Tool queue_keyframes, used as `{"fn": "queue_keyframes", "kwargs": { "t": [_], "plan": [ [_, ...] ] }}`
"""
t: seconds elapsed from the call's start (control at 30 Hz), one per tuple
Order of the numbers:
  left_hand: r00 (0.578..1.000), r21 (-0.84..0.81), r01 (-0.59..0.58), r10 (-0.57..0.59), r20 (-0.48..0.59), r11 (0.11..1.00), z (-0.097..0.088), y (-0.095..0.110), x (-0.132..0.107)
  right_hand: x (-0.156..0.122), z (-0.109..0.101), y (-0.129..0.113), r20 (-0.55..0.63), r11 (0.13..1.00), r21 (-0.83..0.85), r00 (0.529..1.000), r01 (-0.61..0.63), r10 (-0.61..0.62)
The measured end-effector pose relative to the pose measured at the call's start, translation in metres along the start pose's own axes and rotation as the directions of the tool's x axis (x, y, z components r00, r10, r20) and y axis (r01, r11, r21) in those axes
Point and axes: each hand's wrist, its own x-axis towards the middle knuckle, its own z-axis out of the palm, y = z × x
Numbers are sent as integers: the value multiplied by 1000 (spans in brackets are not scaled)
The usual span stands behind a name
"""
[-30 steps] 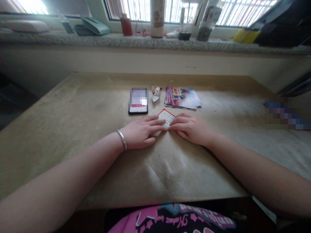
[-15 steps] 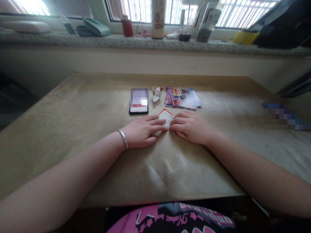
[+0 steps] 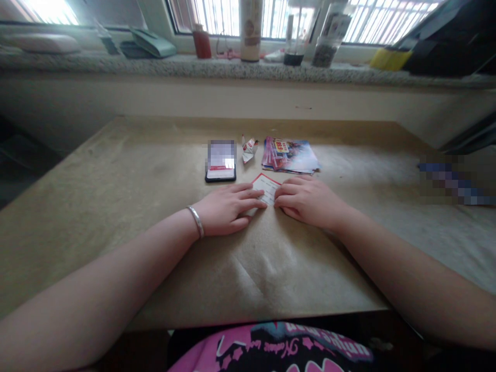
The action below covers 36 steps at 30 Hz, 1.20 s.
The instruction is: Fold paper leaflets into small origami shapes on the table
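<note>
- Our left hand [image 3: 225, 209] lies flat and spread, palm down, with the fingers stretched out and their tips pressing on a small sheet of paper [image 3: 266, 187].
- Our right hand [image 3: 310, 201] is half curled, with bent knuckles and fingertips set on the same sheet from the other side. We cannot tell whether it pinches an edge beneath.
- The paper sits between the two sets of fingertips. Only its far corner pokes out beyond them: white, printed with fine lines, and edged in red.
- We judge it light, thin and limp. It should crease easily and slide on the surface unless pinned, and the free far corner or an edge looks the best place to grip it.
- A thin silver bracelet [image 3: 195, 222] circles the left wrist.
- Just beyond the left fingers lies a phone [image 3: 220, 161], a flat, dark-rimmed, glossy slab.
- Beyond the gap between the hands stands a small folded scrap [image 3: 249, 148], white and red, crumpled into peaks.
- Just beyond the right hand rests a stack of leaflets [image 3: 290, 155], glossy, brightly printed and slightly fanned.
- Under both hands the table [image 3: 116, 196] is covered in matte, faintly creased brown wrapping paper.
</note>
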Motion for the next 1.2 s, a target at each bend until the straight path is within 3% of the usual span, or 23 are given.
{"fn": "queue_keyframes", "kwargs": {
  "t": [1.2],
  "plan": [
    [1000, -13, 19, -20, -1, 1000, 2, 0, 0, -26, -13, 25, 143, 978, 149, 982, -146, 125]
  ]
}}
